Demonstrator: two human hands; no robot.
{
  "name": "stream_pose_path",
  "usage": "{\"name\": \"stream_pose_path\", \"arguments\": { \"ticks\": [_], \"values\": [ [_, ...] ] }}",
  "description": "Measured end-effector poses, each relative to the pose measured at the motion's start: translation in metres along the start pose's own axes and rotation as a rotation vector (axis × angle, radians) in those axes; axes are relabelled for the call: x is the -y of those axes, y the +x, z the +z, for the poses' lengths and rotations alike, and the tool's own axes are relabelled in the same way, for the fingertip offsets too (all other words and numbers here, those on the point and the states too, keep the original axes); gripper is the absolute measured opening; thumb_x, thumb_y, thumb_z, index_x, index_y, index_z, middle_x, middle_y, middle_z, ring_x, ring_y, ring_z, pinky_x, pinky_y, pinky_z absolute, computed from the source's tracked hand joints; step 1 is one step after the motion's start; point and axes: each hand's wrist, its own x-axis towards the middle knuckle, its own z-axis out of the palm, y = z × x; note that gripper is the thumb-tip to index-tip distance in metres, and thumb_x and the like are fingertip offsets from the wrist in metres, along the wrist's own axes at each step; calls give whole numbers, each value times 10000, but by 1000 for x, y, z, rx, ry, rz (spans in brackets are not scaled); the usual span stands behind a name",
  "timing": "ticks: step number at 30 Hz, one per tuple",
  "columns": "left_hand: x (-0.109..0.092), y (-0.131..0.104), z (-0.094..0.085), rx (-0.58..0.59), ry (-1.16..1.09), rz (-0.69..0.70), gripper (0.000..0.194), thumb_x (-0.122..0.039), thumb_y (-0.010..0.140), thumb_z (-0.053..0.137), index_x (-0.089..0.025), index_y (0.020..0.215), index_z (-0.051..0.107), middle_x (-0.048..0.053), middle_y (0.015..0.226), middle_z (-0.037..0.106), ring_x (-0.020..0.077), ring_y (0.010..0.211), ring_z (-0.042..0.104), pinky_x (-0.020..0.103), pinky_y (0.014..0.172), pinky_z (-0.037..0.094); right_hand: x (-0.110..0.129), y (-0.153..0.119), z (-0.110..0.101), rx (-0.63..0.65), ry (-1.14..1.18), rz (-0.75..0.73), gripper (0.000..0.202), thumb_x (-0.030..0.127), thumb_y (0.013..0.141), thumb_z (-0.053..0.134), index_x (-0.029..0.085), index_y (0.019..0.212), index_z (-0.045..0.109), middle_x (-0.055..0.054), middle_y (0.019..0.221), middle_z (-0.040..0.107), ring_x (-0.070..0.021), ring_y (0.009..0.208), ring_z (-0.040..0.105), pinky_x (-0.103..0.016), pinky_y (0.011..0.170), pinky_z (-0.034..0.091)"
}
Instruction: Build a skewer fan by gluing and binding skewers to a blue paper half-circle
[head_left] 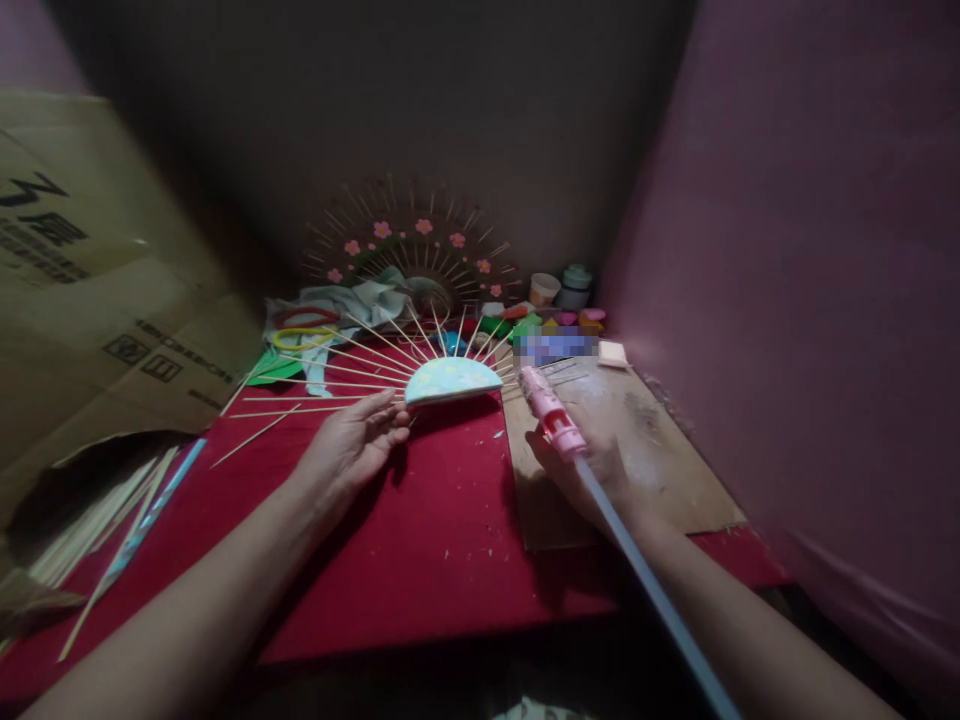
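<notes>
My left hand (364, 438) grips the left corner of a pale blue half-disc (452, 379). Thin wooden sticks (356, 346) fan out from the half-disc's curved edge, like rays. In my right hand (589, 478) is a pink glue gun (551, 412), its front end pointing toward the half-disc's right side. A long translucent glue stick (651, 580) runs out of the gun's back toward me. The grip and most of my right fingers are hidden behind the gun.
A wooden board (637, 450) lies at right on the red tablecloth (450, 560). Behind stand a stick fan with pink flowers (424, 227), a cup (544, 289) and a jar (575, 286). Loose sticks (112, 510) lie in a cardboard box (97, 300) at left; a pink wall (810, 250) borders the right.
</notes>
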Motion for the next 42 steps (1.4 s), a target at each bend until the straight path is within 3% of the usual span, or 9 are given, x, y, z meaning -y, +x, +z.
{"name": "stream_pose_path", "arguments": {
  "ticks": [4,7,10,13,18,22,29,35,42],
  "values": [
    [-6,-27,-16,-39,292,43,92,-90,712,637,-95,802,618,139,714,675,235,629,678,260,472,528,7,7,-7,-71,-95,-78,93,219,782,522,169,848,567,-31,722,596,-149,611,541,-273,561,444],
    [-3,-66,-18,-84,596,92,196,-243,708,705,-137,866,656,57,574,641,149,410,569,203,349,422,9,10,-8,-151,-224,-201,100,193,819,429,168,811,525,-48,700,577,-148,575,515,-276,524,430],
    [13,-105,4,246,694,179,212,-319,727,701,-153,857,684,49,713,671,97,526,587,165,480,462,8,10,-2,-214,-339,-318,137,207,837,385,153,855,510,-83,718,580,-178,599,525,-301,527,440],
    [33,-126,39,587,578,27,277,-399,813,599,-176,969,652,45,790,674,42,452,492,140,406,365,10,8,5,-261,-453,-360,191,196,844,375,128,963,509,-119,789,600,-219,690,564,-335,588,473],
    [51,-123,70,591,383,40,305,-424,881,478,-143,863,595,7,580,600,31,345,391,148,350,261,15,4,8,-197,-525,-403,289,230,829,414,99,1078,478,-147,881,603,-261,798,597,-348,599,509],
    [55,-120,68,557,291,42,271,-361,889,478,-123,837,597,-14,502,544,18,319,330,140,332,198,14,0,10,-199,-591,-388,330,225,826,401,89,1121,462,-166,913,610,-275,831,603,-370,617,526],
    [53,-118,67,618,50,-181,260,-337,887,478,-126,807,608,-48,418,458,19,283,226,148,302,173,10,0,14,-196,-584,-387,280,208,830,395,95,1069,488,-161,879,619,-262,787,605,-367,627,526],
    [49,-108,60,699,40,-283,247,-321,886,487,-130,785,607,-49,412,462,8,276,181,131,290,184,7,0,14,-193,-520,-419,258,277,810,414,119,1001,486,-135,811,611,-260,698,599,-372,588,516],
    [48,-104,55,690,71,-253,247,-340,873,516,-133,774,607,-51,396,451,9,269,191,132,293,195,8,-1,17,-159,-448,-392,310,260,787,425,121,1060,470,-141,851,599,-271,730,596,-392,616,512]
  ]
}}
